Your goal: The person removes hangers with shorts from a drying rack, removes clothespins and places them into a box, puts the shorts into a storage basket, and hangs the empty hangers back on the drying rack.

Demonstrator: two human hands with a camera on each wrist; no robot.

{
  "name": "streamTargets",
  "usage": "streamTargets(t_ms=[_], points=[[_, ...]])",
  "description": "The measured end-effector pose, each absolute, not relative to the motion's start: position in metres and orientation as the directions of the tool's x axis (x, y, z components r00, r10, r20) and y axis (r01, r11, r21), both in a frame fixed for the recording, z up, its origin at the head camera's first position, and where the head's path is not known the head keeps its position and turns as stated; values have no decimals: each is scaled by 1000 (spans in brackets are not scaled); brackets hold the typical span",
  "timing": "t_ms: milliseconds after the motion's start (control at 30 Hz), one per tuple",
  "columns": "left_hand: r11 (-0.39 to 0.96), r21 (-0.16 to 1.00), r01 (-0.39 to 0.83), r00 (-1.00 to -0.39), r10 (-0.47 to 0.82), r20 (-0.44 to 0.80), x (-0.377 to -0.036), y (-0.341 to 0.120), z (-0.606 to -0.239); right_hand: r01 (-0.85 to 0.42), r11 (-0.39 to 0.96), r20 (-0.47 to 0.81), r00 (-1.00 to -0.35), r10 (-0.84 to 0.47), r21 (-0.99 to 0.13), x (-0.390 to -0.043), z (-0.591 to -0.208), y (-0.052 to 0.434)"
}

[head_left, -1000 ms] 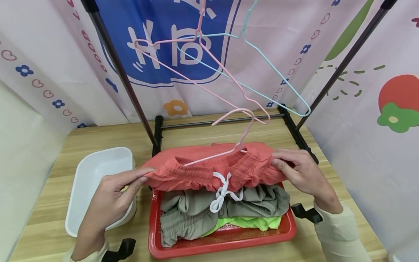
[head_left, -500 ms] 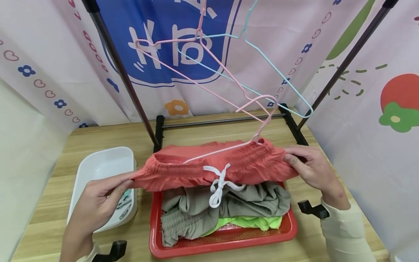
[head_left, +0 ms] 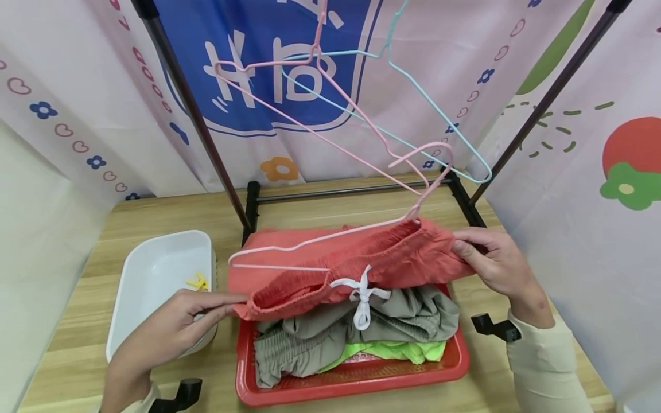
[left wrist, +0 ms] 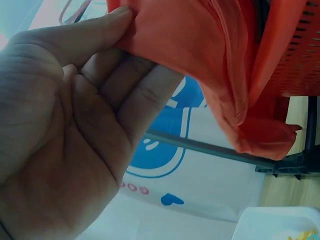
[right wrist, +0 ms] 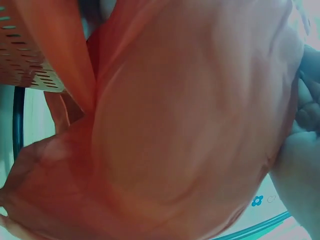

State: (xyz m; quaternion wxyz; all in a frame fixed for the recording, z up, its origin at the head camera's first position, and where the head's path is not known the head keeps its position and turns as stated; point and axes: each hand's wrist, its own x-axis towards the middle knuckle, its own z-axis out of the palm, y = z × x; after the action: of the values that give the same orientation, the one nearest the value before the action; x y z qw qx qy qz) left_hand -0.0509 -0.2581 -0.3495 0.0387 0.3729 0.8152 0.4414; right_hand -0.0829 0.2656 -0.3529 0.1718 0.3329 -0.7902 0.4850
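Observation:
Coral drawstring shorts (head_left: pixel 397 261) are stretched between both hands above a red basket (head_left: pixel 351 392). The left hand (head_left: pixel 167 321) pinches the waistband's left end between thumb and fingers; the left wrist view shows its thumb (left wrist: pixel 112 25) on the cloth. At the right end, the right hand (head_left: pixel 493 264) grips the waistband. A pink hanger (head_left: pixel 304 244) has its right part hidden inside the waist, while its left end lies outside, over the cloth behind the waistband. Its hook points up and leans right. A white drawstring bow (head_left: pixel 363 293) hangs at the front.
Grey clothing (head_left: pixel 294 353) and a neon green garment (head_left: pixel 397 350) lie in the basket. A white bin (head_left: pixel 155 269) with yellow clips (head_left: pixel 198 281) stands left. Behind is a black rack (head_left: pixel 198 120), with another pink hanger (head_left: pixel 356 109) and a light blue hanger (head_left: pixel 439 109) above the table.
The hands moved apart, stretching the waistband, and the left hand then lowered its end. The hanger shifted right and its left end came out of the waist.

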Motion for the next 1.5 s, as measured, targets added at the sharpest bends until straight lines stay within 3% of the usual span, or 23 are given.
streamTargets(t_ms=[300, 533, 667, 867, 1000, 1267, 1500], points=[[492, 692, 528, -806, 547, 225, -59, -241, -337, -698, 322, 561, -711, -425, -640, -85, -360, 259], [521, 668, 531, -842, 414, 346, -70, -231, -332, -695, 312, 562, -712, -421, -648, -84, -360, 256], [437, 695, 571, -810, 440, 388, -71, -226, -328, -700, 317, 563, -708, -425, -640, -84, -360, 256], [366, 726, 583, -768, 541, 344, -71, -220, -327, -698, 340, 560, -712, -424, -630, -84, -360, 254], [365, 743, 561, -780, 535, 326, -70, -220, -328, -693, 351, 548, -716, -432, -629, -84, -358, 251], [141, 863, 485, -798, 476, 371, -71, -223, -337, -678, 385, 528, -732, -430, -627, -82, -353, 249], [63, 894, 443, -814, 446, 371, -71, -234, -342, -656, 413, 524, -754, -396, -632, -81, -354, 258]])
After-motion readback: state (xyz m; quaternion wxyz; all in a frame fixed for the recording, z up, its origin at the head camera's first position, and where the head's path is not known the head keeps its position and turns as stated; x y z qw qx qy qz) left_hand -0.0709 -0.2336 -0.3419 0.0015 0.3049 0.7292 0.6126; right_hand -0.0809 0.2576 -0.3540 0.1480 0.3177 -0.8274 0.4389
